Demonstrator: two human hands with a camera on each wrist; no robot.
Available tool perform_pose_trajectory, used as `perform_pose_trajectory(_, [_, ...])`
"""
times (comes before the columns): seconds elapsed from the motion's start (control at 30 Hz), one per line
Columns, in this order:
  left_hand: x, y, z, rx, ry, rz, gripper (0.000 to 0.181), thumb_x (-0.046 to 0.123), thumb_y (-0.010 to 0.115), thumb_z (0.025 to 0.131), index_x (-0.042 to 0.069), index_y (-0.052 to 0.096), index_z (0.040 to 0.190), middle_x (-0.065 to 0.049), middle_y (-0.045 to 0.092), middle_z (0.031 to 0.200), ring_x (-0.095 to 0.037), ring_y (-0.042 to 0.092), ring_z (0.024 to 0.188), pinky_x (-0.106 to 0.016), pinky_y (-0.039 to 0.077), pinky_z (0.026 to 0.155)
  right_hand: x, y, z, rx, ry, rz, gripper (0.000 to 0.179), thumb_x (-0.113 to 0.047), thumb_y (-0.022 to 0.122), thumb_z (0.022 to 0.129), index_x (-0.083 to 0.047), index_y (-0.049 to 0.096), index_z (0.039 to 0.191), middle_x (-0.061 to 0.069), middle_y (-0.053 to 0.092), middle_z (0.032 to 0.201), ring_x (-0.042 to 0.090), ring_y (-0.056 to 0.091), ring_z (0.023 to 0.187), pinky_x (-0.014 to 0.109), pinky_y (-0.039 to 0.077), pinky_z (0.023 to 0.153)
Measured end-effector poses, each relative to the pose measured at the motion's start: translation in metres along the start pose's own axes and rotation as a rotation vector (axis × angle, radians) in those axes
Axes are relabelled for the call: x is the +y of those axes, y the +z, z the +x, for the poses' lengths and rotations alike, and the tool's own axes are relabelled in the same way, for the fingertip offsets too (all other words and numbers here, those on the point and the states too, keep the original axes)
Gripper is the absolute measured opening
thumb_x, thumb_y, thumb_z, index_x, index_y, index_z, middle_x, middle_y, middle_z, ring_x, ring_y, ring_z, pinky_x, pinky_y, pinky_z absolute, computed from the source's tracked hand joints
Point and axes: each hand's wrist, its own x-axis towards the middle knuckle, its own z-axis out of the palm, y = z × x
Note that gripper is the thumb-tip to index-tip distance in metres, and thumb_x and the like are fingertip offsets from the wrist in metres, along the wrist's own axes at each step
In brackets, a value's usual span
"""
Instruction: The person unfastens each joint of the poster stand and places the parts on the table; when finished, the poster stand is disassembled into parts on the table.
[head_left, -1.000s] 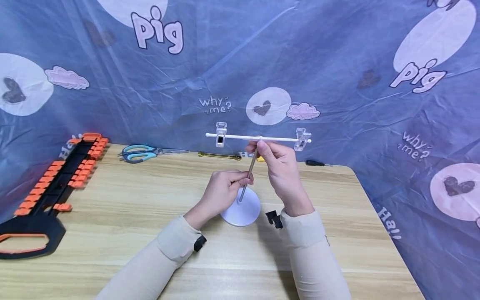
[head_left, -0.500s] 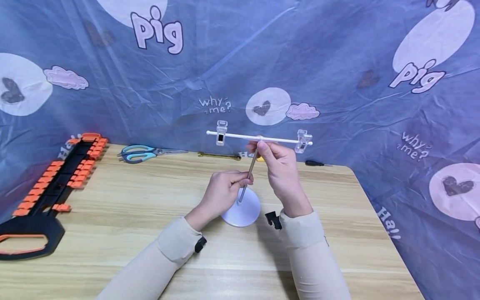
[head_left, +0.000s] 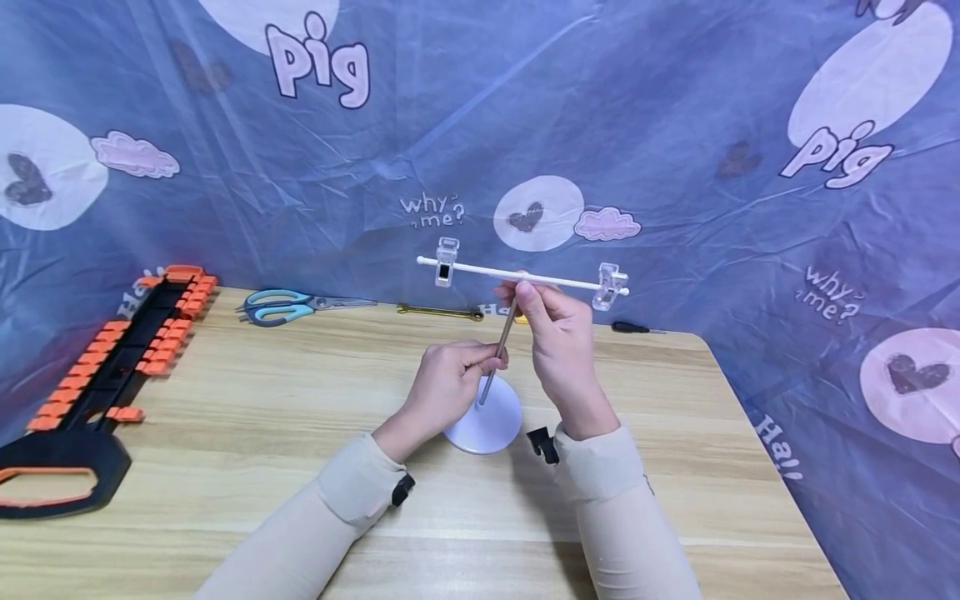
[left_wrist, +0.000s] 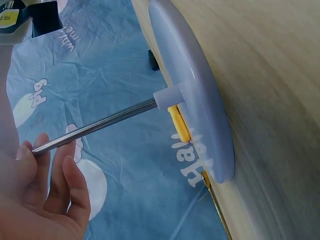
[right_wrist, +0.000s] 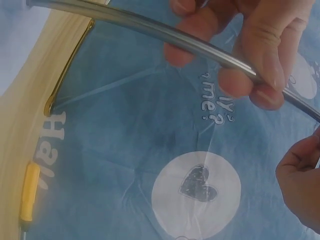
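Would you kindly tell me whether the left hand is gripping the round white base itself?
No, the left hand pinches the metal rod, with its fingers clear of the round white base.

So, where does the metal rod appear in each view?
Head: metal rod near the centre, held in the left hand, top at the right hand.
Left wrist: metal rod in the left half, rising to the white base.
Right wrist: metal rod slanting from upper left to right edge.
Shared landmark: gold wrench, above the left hand, lower right, upper left, respectively.
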Motion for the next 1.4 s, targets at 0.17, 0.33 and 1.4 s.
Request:
perform_pose_trajectory(0.17, [-0.0003,0.0001,-0.0001,0.005,0.005,0.002,0.019,0.006,0.074,0.097,0.010,0.085,0.111,0.002,0.083,0.097,-0.014,0.080,0.096,-0.034,0.064,0.079,-0.0010,0.0031,-0.0022,0.025,-0.049,-0.021,0.027,-0.005,0.059,0.108,0.019,0.072,0.112,-0.013,0.079,0.093,0.008,0.069,0.089,0.025,0.056,0.086])
perform_pose_trajectory(0.33, [-0.0011,0.0004,0.0000,0.010,0.014,0.011,0.017,0.007,0.075,0.096,0.012,0.085,0.109,0.002,0.083,0.097,-0.014,0.080,0.097,-0.034,0.064,0.080,0.0002,0.0061,-0.0029,0.064,-0.079,-0.026,0.026,-0.004,0.060,0.107,0.019,0.073,0.111,-0.015,0.079,0.094,0.009,0.068,0.089,0.025,0.057,0.088])
perform_pose_trajectory(1.4, [0.0004,-0.0015,0.0009,-0.006,0.004,0.007,0.014,0.013,0.076,0.097,0.015,0.086,0.106,0.004,0.083,0.097,-0.013,0.080,0.094,-0.031,0.062,0.075,-0.0025,0.0092,-0.0056,0.093,-0.034,0.082,0.023,-0.003,0.059,0.106,0.010,0.078,0.108,-0.008,0.080,0.094,0.012,0.069,0.084,0.026,0.055,0.084])
